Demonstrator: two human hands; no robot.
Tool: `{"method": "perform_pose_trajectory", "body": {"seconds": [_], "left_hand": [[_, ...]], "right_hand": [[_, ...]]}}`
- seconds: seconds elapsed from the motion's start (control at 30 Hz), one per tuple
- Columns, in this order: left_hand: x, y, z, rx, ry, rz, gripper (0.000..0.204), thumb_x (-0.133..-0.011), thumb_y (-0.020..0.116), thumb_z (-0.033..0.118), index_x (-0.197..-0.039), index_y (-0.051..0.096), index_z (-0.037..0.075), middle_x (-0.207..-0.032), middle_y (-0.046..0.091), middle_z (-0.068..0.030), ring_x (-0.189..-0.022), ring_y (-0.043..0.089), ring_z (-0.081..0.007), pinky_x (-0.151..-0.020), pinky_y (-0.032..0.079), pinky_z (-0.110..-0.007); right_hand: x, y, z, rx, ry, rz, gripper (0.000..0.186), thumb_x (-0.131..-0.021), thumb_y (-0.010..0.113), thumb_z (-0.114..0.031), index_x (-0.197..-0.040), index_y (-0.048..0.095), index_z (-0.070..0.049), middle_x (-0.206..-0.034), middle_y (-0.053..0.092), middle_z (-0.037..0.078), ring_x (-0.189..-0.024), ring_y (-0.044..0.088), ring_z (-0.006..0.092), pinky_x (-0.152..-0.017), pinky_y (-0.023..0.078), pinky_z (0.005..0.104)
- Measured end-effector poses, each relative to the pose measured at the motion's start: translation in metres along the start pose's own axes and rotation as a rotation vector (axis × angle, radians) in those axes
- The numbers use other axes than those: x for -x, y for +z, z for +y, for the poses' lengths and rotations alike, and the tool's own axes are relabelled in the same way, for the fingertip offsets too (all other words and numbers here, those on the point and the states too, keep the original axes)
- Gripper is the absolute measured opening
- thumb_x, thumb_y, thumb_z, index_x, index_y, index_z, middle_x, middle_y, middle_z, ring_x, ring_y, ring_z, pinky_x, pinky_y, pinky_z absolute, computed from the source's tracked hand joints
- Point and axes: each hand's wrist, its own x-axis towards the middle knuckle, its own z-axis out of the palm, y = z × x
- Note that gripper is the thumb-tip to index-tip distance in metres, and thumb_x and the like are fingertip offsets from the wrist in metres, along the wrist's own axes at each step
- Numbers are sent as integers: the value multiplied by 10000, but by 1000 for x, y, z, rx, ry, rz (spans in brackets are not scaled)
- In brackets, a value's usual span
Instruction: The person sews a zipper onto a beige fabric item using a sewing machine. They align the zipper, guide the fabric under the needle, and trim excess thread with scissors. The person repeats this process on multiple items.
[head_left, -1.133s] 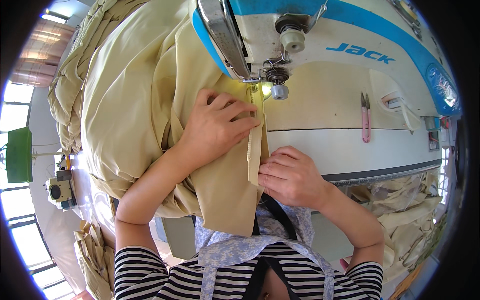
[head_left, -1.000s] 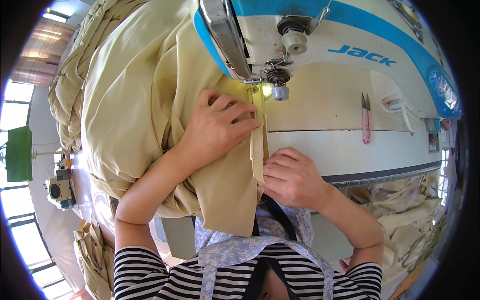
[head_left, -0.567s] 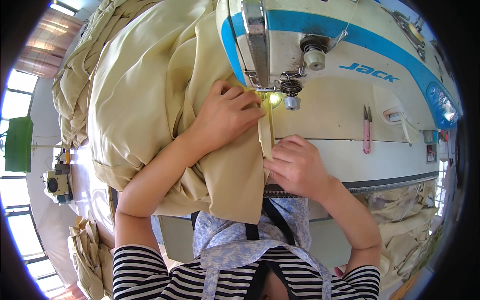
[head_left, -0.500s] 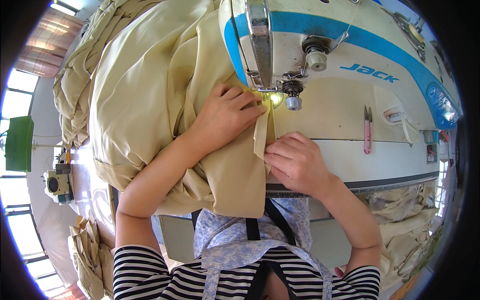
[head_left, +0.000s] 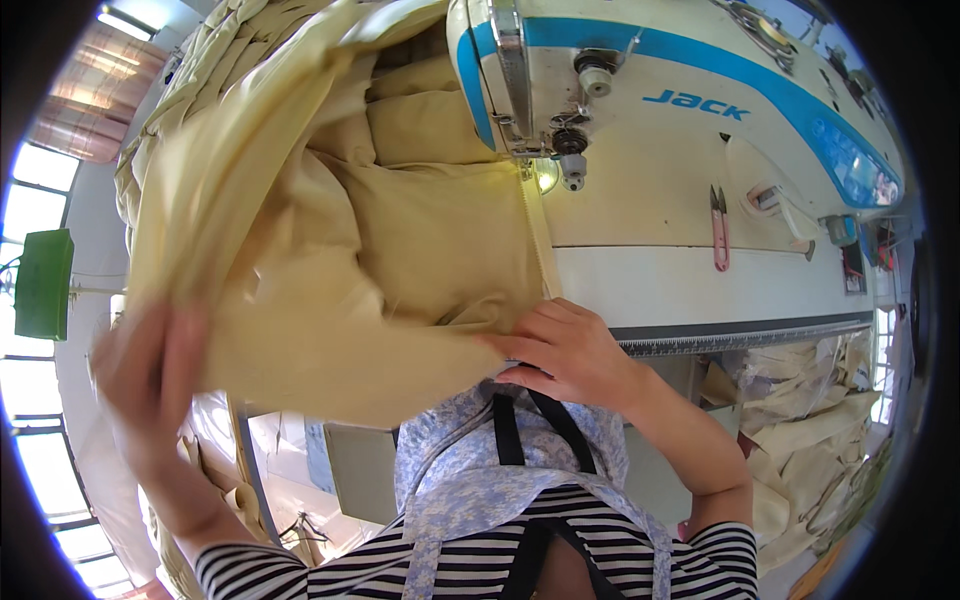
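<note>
A large piece of beige fabric (head_left: 440,220) spreads under the head of a white and blue sewing machine (head_left: 640,60), its right edge running beneath the lit presser foot (head_left: 530,170). Far out to the left, my left hand (head_left: 155,360) is smeared by motion, its fingers curled on a lifted fold of the fabric. That fold sweeps in a blur across the front toward my right hand (head_left: 575,360). My right hand is closed on the fabric's near right edge, below the presser foot and close to the table's front edge.
Pink-handled thread snips (head_left: 720,230) lie on the machine bed to the right. A ruler strip (head_left: 740,338) runs along the table's front edge. More beige cloth (head_left: 810,450) is heaped at lower right, and a green box-like object (head_left: 42,285) is at far left.
My left hand has left the presser foot and swung left and nearer, pulling a fold of fabric open. My right hand has shifted slightly left and nearer, staying at the fabric's edge.
</note>
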Motion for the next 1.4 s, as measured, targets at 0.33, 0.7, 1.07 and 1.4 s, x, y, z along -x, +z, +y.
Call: {"method": "perform_pose_trajectory", "body": {"seconds": [0.33, 0.7, 1.07, 1.4], "left_hand": [[168, 134, 72, 225, -99, -810, 215, -960, 617, 259, -947, 626, 45, -872, 663, -126, -653, 686, -313, -566, 552, -430], [-63, 227, 55, 103, 368, -10, 539, -784, 700, 86, -1317, 613, 73, -1295, 626, -70, -1113, 639, -273, -870, 571, -378], [-66, 254, 60, -12, 455, 139, 344, -774, 709, 128, -1117, 688, 132, -1096, 662, -19, -918, 650, -205, -715, 565, -318], [-75, 235, 52, 498, 52, 287, 190, -887, 660, 15, -1075, 677, 28, -963, 691, -110, -767, 671, -310, -661, 552, -380]], "right_hand": [[25, 28, -13, 24, -211, -75, 156, -786, 645, -123, -929, 686, -78, -1017, 661, 30, -992, 621, 211, -894, 514, 330], [37, 4, -16, -68, -6, -116, 245, -760, 731, -80, -1001, 728, -124, -1013, 718, 14, -988, 672, 241, -877, 555, 377], [26, 2, -15, -147, -33, -57, 256, -771, 730, -67, -1025, 695, -61, -1060, 675, 58, -977, 659, 265, -846, 555, 378], [5, 1, -6, 331, 166, 49, 432, -774, 716, -111, -1185, 646, -1, -1245, 613, 112, -1231, 561, 272, -1035, 495, 404]]}}
